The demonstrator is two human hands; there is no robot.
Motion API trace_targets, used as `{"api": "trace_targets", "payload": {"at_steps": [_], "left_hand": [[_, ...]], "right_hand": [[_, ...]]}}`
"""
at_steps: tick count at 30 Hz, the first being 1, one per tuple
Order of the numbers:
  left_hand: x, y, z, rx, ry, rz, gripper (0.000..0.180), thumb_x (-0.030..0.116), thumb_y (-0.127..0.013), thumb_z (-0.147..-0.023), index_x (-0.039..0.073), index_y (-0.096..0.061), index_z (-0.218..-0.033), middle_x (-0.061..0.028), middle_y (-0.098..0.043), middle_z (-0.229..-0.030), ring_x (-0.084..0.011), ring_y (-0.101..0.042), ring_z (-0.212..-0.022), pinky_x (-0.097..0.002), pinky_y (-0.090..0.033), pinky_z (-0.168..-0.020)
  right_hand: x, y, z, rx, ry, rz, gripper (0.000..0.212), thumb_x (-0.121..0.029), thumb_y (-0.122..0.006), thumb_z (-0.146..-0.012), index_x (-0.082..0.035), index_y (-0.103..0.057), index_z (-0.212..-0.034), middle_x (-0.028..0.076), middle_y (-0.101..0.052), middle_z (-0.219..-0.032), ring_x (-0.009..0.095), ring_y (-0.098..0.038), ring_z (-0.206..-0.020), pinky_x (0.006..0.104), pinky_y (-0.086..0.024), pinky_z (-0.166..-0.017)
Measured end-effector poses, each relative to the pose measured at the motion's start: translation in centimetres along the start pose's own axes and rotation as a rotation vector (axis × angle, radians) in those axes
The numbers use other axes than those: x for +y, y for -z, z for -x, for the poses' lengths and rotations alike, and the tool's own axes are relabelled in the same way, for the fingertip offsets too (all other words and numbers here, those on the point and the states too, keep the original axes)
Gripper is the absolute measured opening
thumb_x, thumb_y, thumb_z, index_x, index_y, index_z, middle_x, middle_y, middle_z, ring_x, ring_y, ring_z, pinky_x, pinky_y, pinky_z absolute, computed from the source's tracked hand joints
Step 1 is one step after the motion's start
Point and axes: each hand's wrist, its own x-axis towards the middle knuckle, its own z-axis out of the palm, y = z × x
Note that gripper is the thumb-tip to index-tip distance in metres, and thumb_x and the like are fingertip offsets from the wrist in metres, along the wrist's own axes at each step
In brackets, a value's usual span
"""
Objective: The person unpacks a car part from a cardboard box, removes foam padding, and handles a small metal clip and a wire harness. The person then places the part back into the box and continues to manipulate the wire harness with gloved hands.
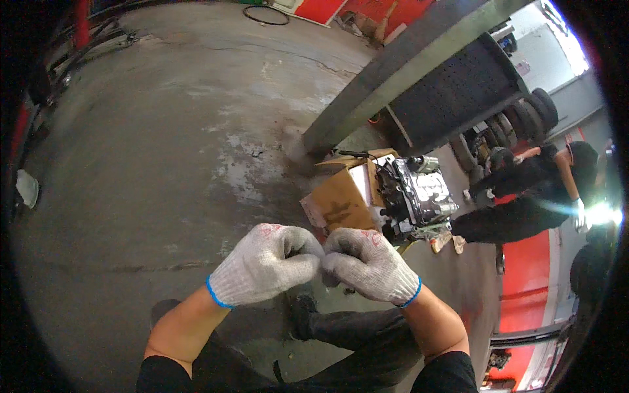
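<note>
In front of my body, both hands meet knuckle to knuckle in grey-white knit work gloves with blue cuffs. My left hand (268, 264) has its fingers curled in and the thumb pressed against them. My right hand (368, 265) is closed the same way and touches the left at the fingers. Whatever they may hold is hidden inside the gloves. Just beyond the right hand sits a metal engine (419, 196) with dark and silver parts. A cardboard box (341, 200) with open flaps stands against its left side.
A grey steel post (380, 82) slants up behind the box. Beyond it are a dark perforated metal cabinet (452, 98) and stacked tyres (511, 124). At the right, a person (544, 183) in dark clothes bends forward. A black hose loop (265, 15) lies on the far concrete floor (151, 144).
</note>
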Motion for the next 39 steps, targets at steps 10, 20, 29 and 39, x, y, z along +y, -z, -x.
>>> {"api": "trace_targets", "payload": {"at_steps": [10,20,29,39], "left_hand": [[-0.5,-1.9,-4.7,0.123,-0.022,0.538,0.021,0.019,-0.062,-0.086,0.001,-0.070,-0.095,-0.0022,-0.062,-0.069,-0.0098,-0.055,-0.059,-0.0251,-0.047,-0.053],[-1.4,4.6,-0.7,0.722,-0.255,0.333,0.028,0.020,-0.060,-0.093,-0.003,-0.062,-0.108,-0.0012,-0.050,-0.065,-0.0143,-0.051,-0.059,-0.0342,-0.053,-0.064],[-2.0,-0.5,2.8,0.835,-0.154,0.007,0.043,0.019,-0.065,-0.090,-0.006,-0.058,-0.125,-0.0106,-0.068,-0.089,-0.0231,-0.069,-0.086,-0.0433,-0.059,-0.084],[-2.4,-6.9,-4.2,0.608,-0.068,-0.132,0.067,0.018,-0.067,-0.084,-0.008,-0.047,-0.141,-0.0105,-0.068,-0.095,-0.0238,-0.067,-0.088,-0.0411,-0.055,-0.090]], "right_hand": [[1.3,6.8,-1.6,0.038,0.231,0.020,0.021,-0.004,-0.057,-0.082,-0.001,-0.068,-0.100,0.013,-0.069,-0.101,0.023,-0.066,-0.096,0.0354,-0.054,-0.085],[4.3,5.6,-11.4,0.137,0.499,-0.467,0.027,-0.018,-0.062,-0.093,0.000,-0.069,-0.113,0.003,-0.068,-0.086,0.012,-0.061,-0.072,0.0266,-0.049,-0.065],[5.5,5.9,-13.3,0.039,0.761,-0.758,0.030,-0.010,-0.053,-0.093,0.002,-0.067,-0.116,0.009,-0.072,-0.089,0.016,-0.067,-0.081,0.0304,-0.055,-0.074],[8.3,10.9,-8.0,-0.055,0.927,-0.829,0.026,-0.005,-0.052,-0.091,0.002,-0.068,-0.110,0.010,-0.072,-0.092,0.013,-0.064,-0.074,0.0292,-0.053,-0.067]]}}
